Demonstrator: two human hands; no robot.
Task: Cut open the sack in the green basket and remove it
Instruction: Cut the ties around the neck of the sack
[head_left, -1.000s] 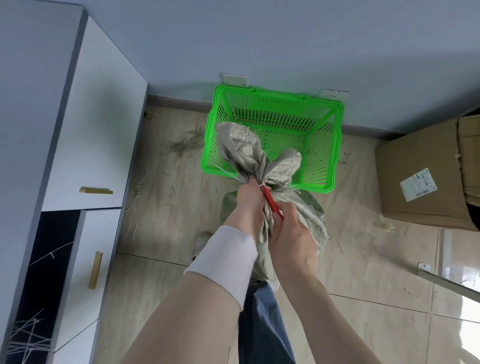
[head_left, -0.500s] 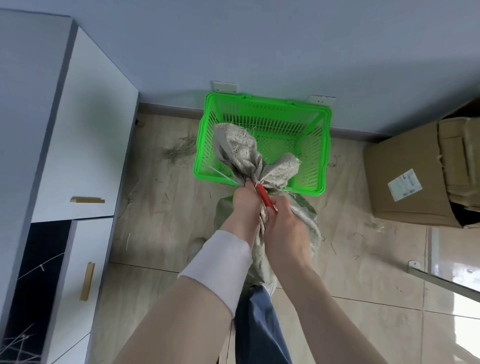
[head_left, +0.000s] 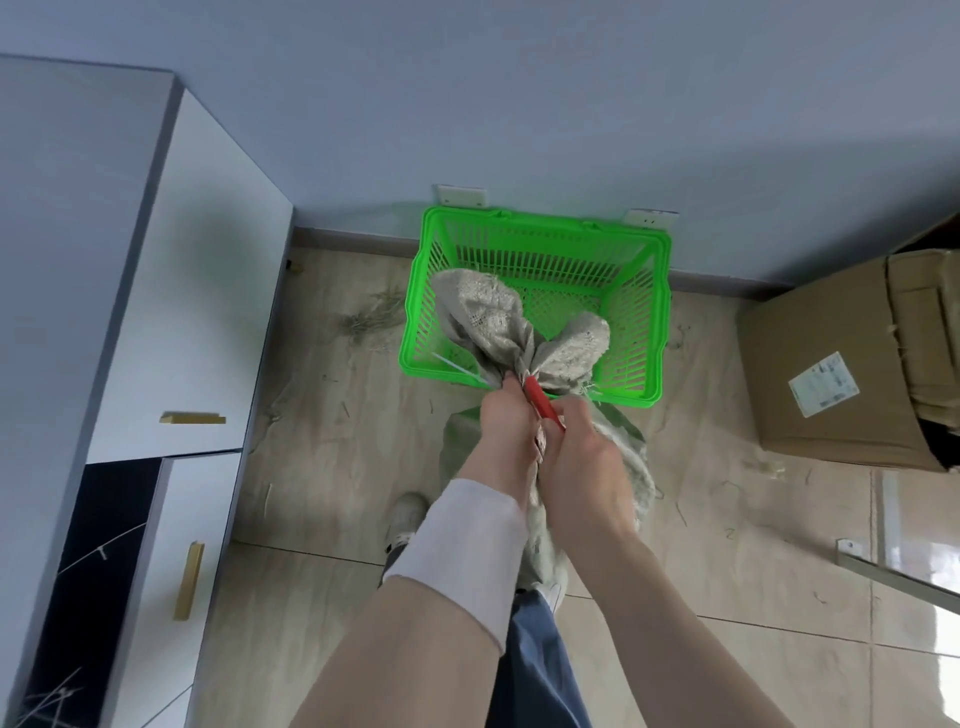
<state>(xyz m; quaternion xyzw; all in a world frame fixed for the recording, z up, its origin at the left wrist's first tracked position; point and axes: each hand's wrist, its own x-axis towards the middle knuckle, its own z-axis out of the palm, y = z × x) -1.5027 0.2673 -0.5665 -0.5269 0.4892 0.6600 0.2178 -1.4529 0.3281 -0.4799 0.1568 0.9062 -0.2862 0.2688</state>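
While gripping the sack (head_left: 483, 317) by its bunched neck in the left hand (head_left: 506, 423), works a red cutter (head_left: 543, 408), clenched in the right hand (head_left: 582, 452), against that neck. Holds the sack up at the near rim of the basket (head_left: 545, 218), body dangling outside over the floor (head_left: 337, 441). Judging by this: lifting out nearly done, neck not yet open, cut under way.

1. The right hand (head_left: 579, 457) has slid toward 12 o'clock up the sack's (head_left: 485, 312) bunched neck
2. It now presses against the left hand (head_left: 506, 415), the red tool (head_left: 543, 405) wedged between them
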